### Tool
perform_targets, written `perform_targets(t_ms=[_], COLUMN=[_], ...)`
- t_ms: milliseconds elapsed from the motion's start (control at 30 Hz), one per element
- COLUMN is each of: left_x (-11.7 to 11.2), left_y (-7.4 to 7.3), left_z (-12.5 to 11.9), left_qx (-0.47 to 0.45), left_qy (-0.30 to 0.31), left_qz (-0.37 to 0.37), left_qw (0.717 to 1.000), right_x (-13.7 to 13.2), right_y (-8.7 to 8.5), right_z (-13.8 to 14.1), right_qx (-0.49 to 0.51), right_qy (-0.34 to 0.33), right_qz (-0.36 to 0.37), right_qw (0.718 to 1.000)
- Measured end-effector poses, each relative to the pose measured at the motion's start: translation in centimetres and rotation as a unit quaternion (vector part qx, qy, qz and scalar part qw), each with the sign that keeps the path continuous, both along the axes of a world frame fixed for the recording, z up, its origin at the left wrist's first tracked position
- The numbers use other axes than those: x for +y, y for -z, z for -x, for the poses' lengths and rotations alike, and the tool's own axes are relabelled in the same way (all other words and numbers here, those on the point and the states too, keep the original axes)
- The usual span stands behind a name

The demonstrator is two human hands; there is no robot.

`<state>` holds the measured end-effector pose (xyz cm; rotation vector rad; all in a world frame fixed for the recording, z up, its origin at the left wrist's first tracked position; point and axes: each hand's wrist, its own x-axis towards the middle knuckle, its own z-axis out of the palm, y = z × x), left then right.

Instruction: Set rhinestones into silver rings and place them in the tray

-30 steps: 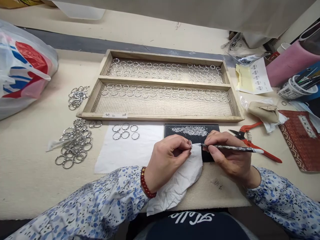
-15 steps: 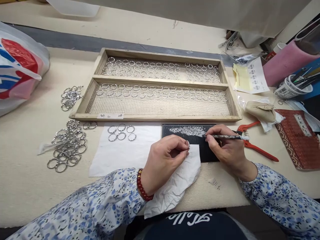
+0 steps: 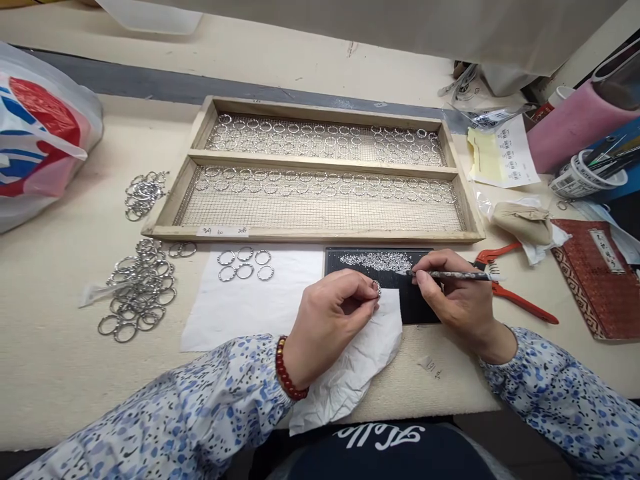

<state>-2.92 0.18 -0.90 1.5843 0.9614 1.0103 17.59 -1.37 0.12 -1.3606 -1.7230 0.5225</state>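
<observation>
Between thumb and forefinger, my left hand (image 3: 333, 310) pinches a silver ring (image 3: 377, 288), mostly covered by the fingertips. My right hand (image 3: 457, 293) grips a slim pen-like tool (image 3: 453, 275) with a patterned shaft, its tip over the small sparkling stones (image 3: 377, 260). Those stones lie spread along the upper part of a black ridged tray (image 3: 417, 303). A crumpled white tissue (image 3: 350, 380) lies under my left hand and overlaps the tray's lower left. Several silver rings (image 3: 245, 271) sit in two rows on a flat white tissue (image 3: 250, 313) to the left.
Behind the hands stands a wooden frame (image 3: 320, 235) with a mesh bottom, holding rows of rings. Loose rings (image 3: 137, 290) are heaped at left, near a plastic bag (image 3: 50, 133). Red-handled pliers (image 3: 525, 307), a brown booklet (image 3: 593, 280) and a tool cup (image 3: 590, 177) are at right.
The tool tip in my right hand has shifted slightly left over the stones. My left hand keeps its pinch on the ring. The whole view has moved a little.
</observation>
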Motion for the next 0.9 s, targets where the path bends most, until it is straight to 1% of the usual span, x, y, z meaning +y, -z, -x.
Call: perform_targets(t_ms=[67, 167, 233, 433, 900], left_x=[0.0, 0.1, 0.1, 0.0, 0.1], left_y=[0.0, 0.1, 0.2, 0.3, 0.5], left_z=[0.0, -0.1, -0.1, 0.0, -0.1], left_qx=[-0.002, -0.003, -0.001, 0.008, 0.008], left_qy=[0.000, 0.001, 0.001, 0.000, 0.000], left_qz=[-0.005, -0.013, -0.016, -0.025, -0.038], left_qw=[1.000, 1.000, 1.000, 1.000, 0.999], right_x=[-0.2, -0.5, -0.6, -0.6, -0.7], right_y=[-0.4, -1.0, -1.2, -1.2, -1.1], right_z=[0.2, 0.7, 1.0, 1.2, 1.1], right_qx=[0.038, 0.116, 0.150, 0.142, 0.124], right_qy=[-0.011, -0.051, -0.071, -0.074, -0.075], right_qz=[0.002, 0.010, 0.014, 0.033, 0.042], right_qw=[0.999, 0.992, 0.986, 0.987, 0.988])
